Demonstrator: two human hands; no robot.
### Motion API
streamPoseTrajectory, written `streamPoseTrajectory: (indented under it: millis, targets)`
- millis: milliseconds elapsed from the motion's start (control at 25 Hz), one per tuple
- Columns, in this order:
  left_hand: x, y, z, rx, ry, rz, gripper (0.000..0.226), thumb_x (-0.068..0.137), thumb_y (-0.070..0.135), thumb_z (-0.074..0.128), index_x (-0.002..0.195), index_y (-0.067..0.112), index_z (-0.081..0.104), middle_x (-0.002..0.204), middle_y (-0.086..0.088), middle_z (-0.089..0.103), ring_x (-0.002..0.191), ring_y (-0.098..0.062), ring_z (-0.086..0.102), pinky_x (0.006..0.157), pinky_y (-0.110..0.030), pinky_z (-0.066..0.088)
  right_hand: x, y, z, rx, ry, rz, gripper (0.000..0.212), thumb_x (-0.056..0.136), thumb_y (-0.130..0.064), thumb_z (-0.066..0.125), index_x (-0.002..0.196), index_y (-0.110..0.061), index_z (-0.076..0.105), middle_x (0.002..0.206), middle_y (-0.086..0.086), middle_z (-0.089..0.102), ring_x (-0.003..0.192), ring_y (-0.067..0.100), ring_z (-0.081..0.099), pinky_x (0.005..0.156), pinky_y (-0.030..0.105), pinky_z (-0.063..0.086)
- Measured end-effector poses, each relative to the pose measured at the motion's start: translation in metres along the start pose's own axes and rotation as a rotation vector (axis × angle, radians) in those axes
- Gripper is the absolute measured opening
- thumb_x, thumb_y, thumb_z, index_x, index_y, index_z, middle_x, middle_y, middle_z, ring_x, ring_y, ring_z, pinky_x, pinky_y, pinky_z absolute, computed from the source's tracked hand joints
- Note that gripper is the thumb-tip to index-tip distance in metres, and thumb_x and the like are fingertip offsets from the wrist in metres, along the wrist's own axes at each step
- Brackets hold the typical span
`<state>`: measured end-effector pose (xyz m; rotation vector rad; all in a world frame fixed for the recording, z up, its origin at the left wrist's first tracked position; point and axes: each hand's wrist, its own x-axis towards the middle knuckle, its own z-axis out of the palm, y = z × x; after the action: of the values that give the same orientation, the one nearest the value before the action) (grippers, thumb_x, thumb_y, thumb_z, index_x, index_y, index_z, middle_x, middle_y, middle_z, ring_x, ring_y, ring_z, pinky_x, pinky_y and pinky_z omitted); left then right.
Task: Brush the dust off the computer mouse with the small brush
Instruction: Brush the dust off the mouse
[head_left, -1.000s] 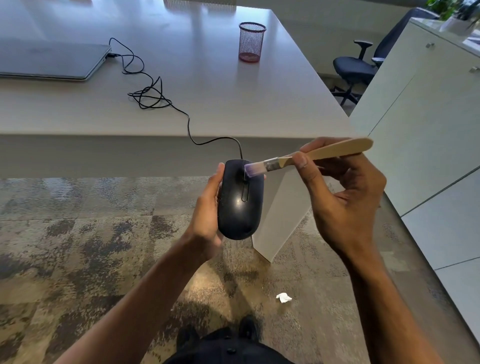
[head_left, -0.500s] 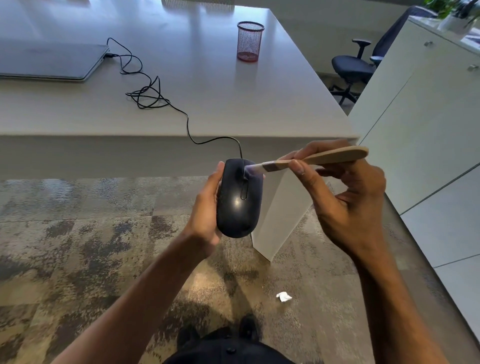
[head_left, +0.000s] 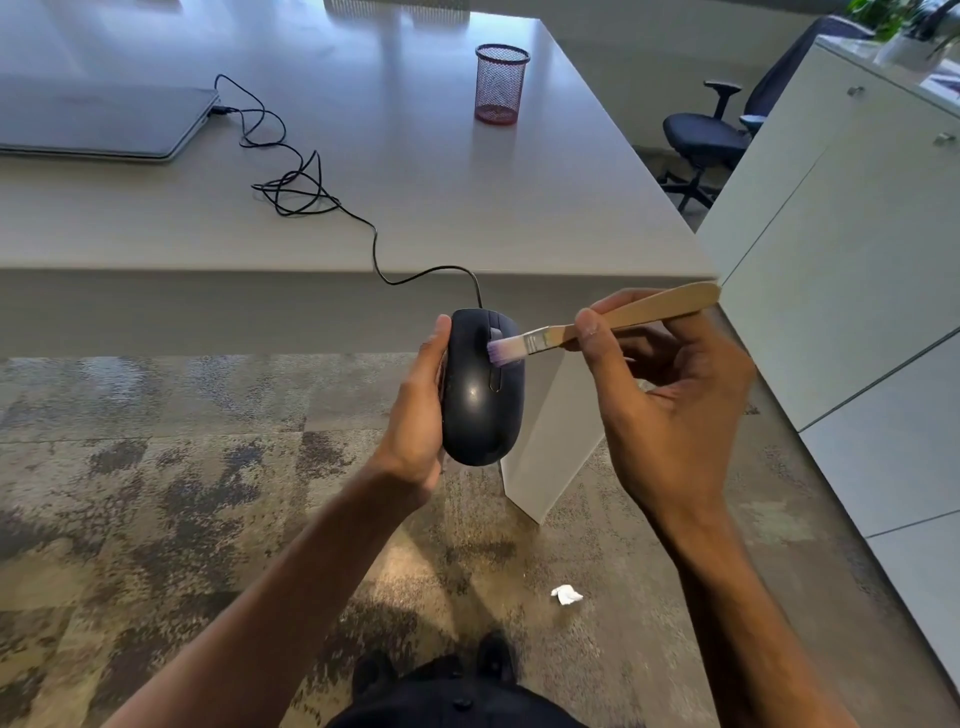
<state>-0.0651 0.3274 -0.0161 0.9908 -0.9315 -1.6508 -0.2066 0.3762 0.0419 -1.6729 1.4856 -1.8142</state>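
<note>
Left hand (head_left: 415, 415) cupped mouse (head_left: 480, 395) off the desk (head_left: 467, 208), buttons up for access, right hand (head_left: 670, 410) pinched brush (head_left: 587, 330) handle, bristles coming from 3 o'clock onto scroll wheel

both forearms were bare up to the edge of the picture, with no sleeve, no watch and no bracelet to be seen. the left hand (head_left: 415, 415) and the right hand (head_left: 670, 415) carried no rings and no gloves, and the nails were short. at the bottom of the view the person wore a dark garment (head_left: 457, 701) with a small button on it, and below it two dark shoes (head_left: 496, 657) showed on the carpet.
</note>
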Motion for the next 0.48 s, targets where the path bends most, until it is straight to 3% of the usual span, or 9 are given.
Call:
streamPoseTrajectory:
  millis: [240, 480]
  targets:
    - [0.0005, 0.0028, 0.0013, 0.030, 0.073, 0.005, 0.056, 0.101, 0.048, 0.030, 0.126, 0.010, 0.064, 0.113, -0.008, 0.071, 0.104, -0.018, 0.065, 0.095, -0.034, 0.049, -0.0049, -0.0012, 0.0006, -0.105, -0.100, 0.121, 0.005, 0.087, -0.022, 0.067, 0.091, -0.024, 0.064, 0.078, -0.013, 0.071, 0.073, 0.001, 0.072, 0.065, 0.013, 0.055]
    - [-0.0041, -0.0014, 0.0021, 0.051, 0.068, 0.016, 0.046, 0.101, 0.047, 0.032, 0.094, 0.028, 0.073, 0.087, 0.008, 0.077, 0.089, -0.008, 0.070, 0.090, -0.034, 0.052, 0.0018, -0.0097, -0.0002, -0.111, 0.017, 0.017, 0.009, 0.090, -0.020, 0.067, 0.095, -0.023, 0.060, 0.083, -0.023, 0.064, 0.078, -0.004, 0.069, 0.067, 0.006, 0.051]
